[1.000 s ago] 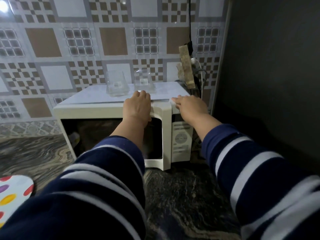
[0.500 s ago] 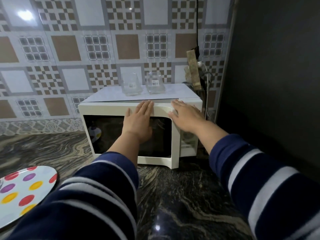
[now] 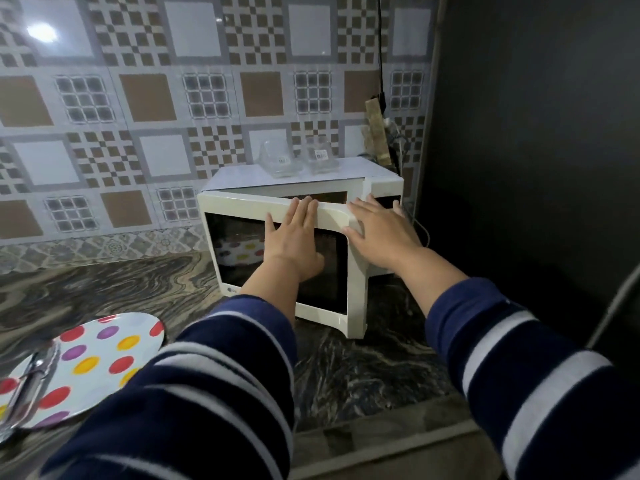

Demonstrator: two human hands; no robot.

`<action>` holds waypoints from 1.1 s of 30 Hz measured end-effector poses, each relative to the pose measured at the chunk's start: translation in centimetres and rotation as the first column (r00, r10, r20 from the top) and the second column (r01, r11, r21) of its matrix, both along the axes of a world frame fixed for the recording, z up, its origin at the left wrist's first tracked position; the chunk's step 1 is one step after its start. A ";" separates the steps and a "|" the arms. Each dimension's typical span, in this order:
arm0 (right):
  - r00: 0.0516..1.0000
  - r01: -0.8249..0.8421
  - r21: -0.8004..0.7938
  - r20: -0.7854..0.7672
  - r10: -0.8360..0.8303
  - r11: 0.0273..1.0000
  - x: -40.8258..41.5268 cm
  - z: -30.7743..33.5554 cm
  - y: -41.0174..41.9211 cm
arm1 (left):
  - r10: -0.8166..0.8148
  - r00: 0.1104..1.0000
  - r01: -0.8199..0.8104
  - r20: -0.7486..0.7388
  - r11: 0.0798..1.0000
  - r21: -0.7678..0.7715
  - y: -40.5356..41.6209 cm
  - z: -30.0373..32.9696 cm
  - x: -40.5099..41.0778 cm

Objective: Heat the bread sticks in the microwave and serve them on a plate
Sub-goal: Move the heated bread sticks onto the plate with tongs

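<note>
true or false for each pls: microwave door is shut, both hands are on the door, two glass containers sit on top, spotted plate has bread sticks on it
1. The cream microwave door is fully shut. False: it stands ajar, its right edge swung out from the body.
2. The left hand and right hand both lie flat on the door. True.
3. Two clear glass containers sit on the microwave top. True.
4. The white plate with coloured dots holds bread sticks. False: only a shiny metal utensil lies on it.
</note>
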State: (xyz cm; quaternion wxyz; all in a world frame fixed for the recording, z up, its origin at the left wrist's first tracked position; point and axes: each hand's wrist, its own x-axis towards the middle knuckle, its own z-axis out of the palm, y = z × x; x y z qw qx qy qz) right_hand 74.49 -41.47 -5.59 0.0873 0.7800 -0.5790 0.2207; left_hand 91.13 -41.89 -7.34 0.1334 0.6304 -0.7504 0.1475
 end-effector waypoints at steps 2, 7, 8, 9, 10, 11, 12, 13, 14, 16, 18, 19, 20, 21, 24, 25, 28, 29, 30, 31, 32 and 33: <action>1.000 -0.007 -0.002 -0.003 0.007 1.000 1.3 0.0 2.5 | -0.009 1.000 0.009 -0.001 1.000 0.015 2.1 0.0 1.2; 0.999 -0.031 -0.015 -0.009 0.031 0.999 5.2 -0.1 8.1 | -0.027 0.998 0.031 -0.063 0.997 0.066 7.8 0.3 4.6; 0.999 -0.048 -0.009 0.007 0.048 0.999 6.1 -0.1 9.0 | -0.031 0.998 0.035 -0.058 0.996 0.079 8.7 0.4 5.6; 0.997 -0.070 -0.010 0.024 0.070 0.997 7.0 0.2 9.8 | -0.035 0.998 0.040 -0.058 0.995 0.092 9.5 0.8 6.6; 0.995 -0.087 -0.006 0.039 0.087 0.996 7.3 0.4 10.3 | -0.036 0.998 0.042 -0.056 0.994 0.103 9.8 1.0 7.1; 0.990 -0.134 -0.010 0.034 0.134 0.991 8.8 0.8 11.8 | -0.015 0.998 0.021 -0.061 0.995 0.097 11.7 1.2 8.8; 0.984 -0.175 -0.008 0.035 0.175 0.985 10.1 1.1 13.1 | -0.002 0.997 0.009 -0.073 0.995 0.097 13.3 1.3 10.2; 0.981 -0.188 -0.001 0.051 0.188 0.982 10.4 1.2 13.2 | -0.021 0.996 0.031 -0.091 0.993 0.111 13.5 1.3 10.6; 0.980 -0.189 0.015 0.066 0.188 0.982 10.7 1.2 13.3 | -0.037 0.993 0.051 -0.109 0.991 0.126 13.9 1.2 11.0; 0.977 -0.202 0.053 0.079 0.198 0.978 11.7 0.9 13.7 | -0.053 0.986 0.075 -0.156 0.987 0.144 15.2 0.7 11.7; 0.967 -0.247 0.055 0.075 0.243 0.967 13.4 1.0 14.8 | -0.032 0.983 0.053 -0.180 0.992 0.114 16.9 0.8 12.7; 0.960 -0.275 0.038 0.075 0.271 0.961 14.4 1.1 15.4 | -0.011 0.983 0.027 -0.182 0.996 0.089 17.6 0.8 13.5; 0.952 -0.297 0.025 0.082 0.294 0.954 15.5 1.2 15.9 | 0.011 0.980 0.003 -0.197 0.997 0.072 18.3 0.7 14.4; 0.945 -0.317 0.021 0.090 0.314 0.948 16.4 1.2 16.3 | 0.032 0.975 -0.017 -0.220 0.998 0.068 18.9 0.7 15.1; 0.923 -0.374 0.031 0.110 0.369 0.927 18.5 1.1 17.0 | 0.091 0.960 -0.086 -0.264 0.996 0.032 20.3 1.1 17.3; 0.918 -0.387 0.034 0.114 0.381 0.922 19.1 1.0 17.2 | 0.112 0.959 -0.112 -0.259 0.994 0.015 20.5 1.3 17.9; 0.907 -0.410 0.017 0.115 0.406 0.912 20.6 1.0 17.3 | 0.118 0.963 -0.129 -0.241 0.991 -0.030 21.0 1.8 19.3; 0.901 -0.421 0.012 0.120 0.417 0.907 20.9 1.0 17.2 | 0.118 0.966 -0.130 -0.231 0.991 -0.036 21.2 1.8 19.6; 0.895 -0.433 0.010 0.127 0.428 0.901 21.2 1.0 17.2 | 0.117 0.969 -0.128 -0.218 0.991 -0.037 21.5 1.9 19.9; 0.887 -0.445 0.013 0.140 0.439 0.895 21.5 1.0 17.0 | 0.111 0.972 -0.121 -0.208 0.992 -0.035 21.6 2.0 20.2; 0.879 -0.455 0.020 0.168 0.445 0.890 21.6 1.0 16.9 | 0.101 0.974 -0.108 -0.201 0.994 -0.027 21.7 2.1 20.4; 0.870 -0.460 0.035 0.218 0.443 0.887 21.6 1.0 16.7 | 0.090 0.977 -0.096 -0.195 0.995 -0.020 21.8 2.5 20.5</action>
